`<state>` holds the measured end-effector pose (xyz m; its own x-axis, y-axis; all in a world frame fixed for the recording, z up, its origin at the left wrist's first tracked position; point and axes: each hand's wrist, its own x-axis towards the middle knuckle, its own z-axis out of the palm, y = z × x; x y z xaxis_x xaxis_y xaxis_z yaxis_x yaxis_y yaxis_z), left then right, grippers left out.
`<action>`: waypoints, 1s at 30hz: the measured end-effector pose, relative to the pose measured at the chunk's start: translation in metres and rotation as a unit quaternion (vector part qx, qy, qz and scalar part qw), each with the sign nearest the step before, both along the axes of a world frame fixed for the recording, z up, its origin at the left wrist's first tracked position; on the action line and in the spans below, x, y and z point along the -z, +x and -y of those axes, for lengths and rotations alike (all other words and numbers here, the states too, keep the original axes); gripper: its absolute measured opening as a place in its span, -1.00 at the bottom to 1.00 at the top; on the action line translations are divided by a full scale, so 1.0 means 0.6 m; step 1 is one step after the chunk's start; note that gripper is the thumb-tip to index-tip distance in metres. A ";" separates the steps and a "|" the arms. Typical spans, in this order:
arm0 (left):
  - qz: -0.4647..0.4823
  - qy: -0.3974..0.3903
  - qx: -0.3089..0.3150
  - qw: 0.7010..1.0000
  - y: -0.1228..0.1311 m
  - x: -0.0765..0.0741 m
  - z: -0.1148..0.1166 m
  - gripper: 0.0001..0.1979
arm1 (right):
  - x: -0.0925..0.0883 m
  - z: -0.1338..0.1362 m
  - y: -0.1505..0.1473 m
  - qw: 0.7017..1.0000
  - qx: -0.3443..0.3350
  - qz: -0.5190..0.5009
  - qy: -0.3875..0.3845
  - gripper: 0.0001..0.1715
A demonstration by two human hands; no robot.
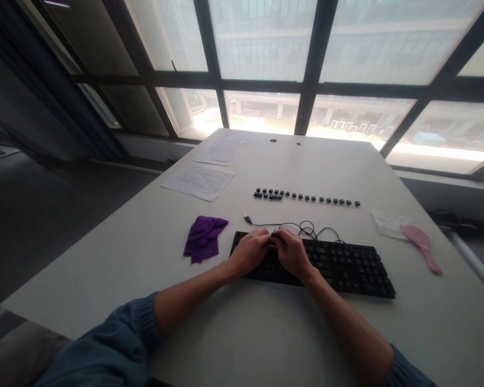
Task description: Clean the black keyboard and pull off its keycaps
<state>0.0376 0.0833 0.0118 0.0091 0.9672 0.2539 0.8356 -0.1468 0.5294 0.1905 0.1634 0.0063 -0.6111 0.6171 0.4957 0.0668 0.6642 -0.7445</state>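
A black keyboard [347, 269] lies on the white table in front of me, its far edge tilted slightly away to the right. My left hand [253, 250] and my right hand [291, 251] meet over its upper left part. The fingers of both are curled and pressed together around a small dark piece [272, 240], too hidden to name. A thin, light-coloured tip shows just beyond the fingertips. Behind the keyboard runs its black cable [282, 224], looped, with a USB plug [247, 219] at the left end. Farther back, several black keycaps [306, 198] stand in rows.
A crumpled purple cloth [205, 238] is left of the keyboard. Printed paper sheets [201, 181] lie at the far left. To the right are a pink hairbrush [421, 247] and a white wipe or packet [389, 224]. Windows [262, 110] rise behind the table's far edge.
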 end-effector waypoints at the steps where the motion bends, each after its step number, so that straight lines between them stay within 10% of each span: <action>1: -0.002 0.000 0.000 1.000 0.001 -0.001 0.000 -0.92 | -0.001 0.000 0.000 1.000 -0.003 -0.005 0.002 -0.73; 22: 0.040 0.084 0.010 0.996 -0.005 0.010 0.005 -0.71 | 0.002 -0.007 -0.003 0.996 0.062 -0.045 -0.045 -0.80; 30: -0.094 0.130 0.047 0.986 0.000 0.000 0.005 -0.84 | 0.007 -0.011 -0.005 0.986 0.082 -0.071 -0.128 -0.77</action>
